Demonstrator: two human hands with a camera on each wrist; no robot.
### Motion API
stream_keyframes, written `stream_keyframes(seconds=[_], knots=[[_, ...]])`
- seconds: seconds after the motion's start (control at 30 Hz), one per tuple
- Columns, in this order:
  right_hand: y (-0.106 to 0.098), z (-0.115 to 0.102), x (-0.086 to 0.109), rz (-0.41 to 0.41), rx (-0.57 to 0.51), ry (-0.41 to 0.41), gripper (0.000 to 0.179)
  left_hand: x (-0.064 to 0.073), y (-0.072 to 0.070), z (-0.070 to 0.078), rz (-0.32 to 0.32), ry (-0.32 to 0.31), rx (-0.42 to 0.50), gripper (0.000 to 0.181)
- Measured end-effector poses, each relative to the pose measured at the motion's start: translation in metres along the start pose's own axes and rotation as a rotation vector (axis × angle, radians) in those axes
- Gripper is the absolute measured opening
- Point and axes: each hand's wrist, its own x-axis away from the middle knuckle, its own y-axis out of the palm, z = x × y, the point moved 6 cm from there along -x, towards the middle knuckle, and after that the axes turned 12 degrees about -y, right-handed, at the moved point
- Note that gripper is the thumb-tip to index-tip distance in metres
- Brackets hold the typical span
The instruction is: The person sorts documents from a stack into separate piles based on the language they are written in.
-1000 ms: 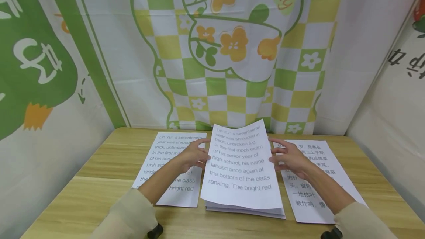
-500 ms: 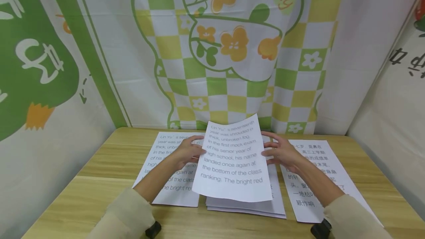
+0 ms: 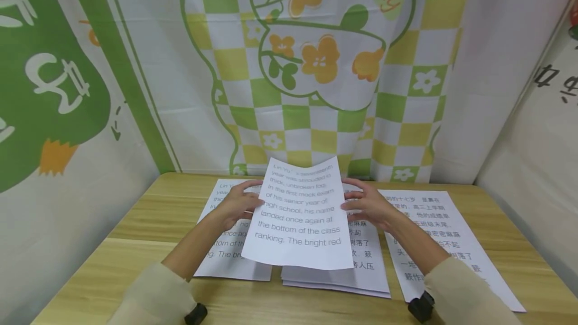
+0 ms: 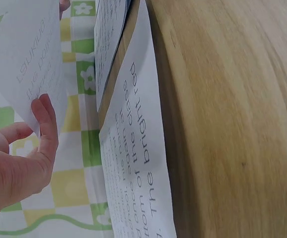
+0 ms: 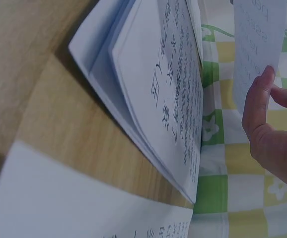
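Note:
A sheet of paper with English print [image 3: 298, 214] is held up by its two side edges, bowed and raised above the table. My left hand [image 3: 236, 205] pinches its left edge, and in the left wrist view the fingers [image 4: 46, 116] curl against that edge. On the opposite side, my right hand [image 3: 368, 205] grips the right edge between thumb and fingers. Below the raised sheet lies a paper stack [image 3: 334, 282], with Chinese print on its top page. At the left, another English page [image 3: 235, 267] rests partly under the raised sheet.
To the right, a Chinese-printed page [image 3: 456, 245] lies flat under my right forearm. The wooden table [image 3: 131, 245] ends at a patterned curtain [image 3: 316, 129] behind, with cloth walls on both sides.
Both hands have lifted the English sheet off the middle stack and carried it left, towards the left page. The Chinese print on the stack has come into view.

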Motion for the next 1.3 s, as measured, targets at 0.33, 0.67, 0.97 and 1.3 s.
stream_keyframes(seconds=[0.33,0.67,0.97,1.3], knots=[[0.025,0.01,-0.011,-0.002,0.013,0.046,0.081,0.005,-0.025,-0.011,0.058,-0.019,-0.025,0.064],[0.056,0.016,-0.022,0.025,-0.013,0.079,0.082,0.013,-0.05,-0.022,0.152,-0.066,-0.035,0.06],[0.078,0.027,-0.033,0.06,-0.019,0.1,0.084,0.013,-0.073,-0.032,0.209,-0.09,-0.047,0.057],[0.101,0.031,-0.038,0.054,-0.039,0.118,0.087,0.018,-0.091,-0.041,0.223,-0.086,-0.054,0.058]])
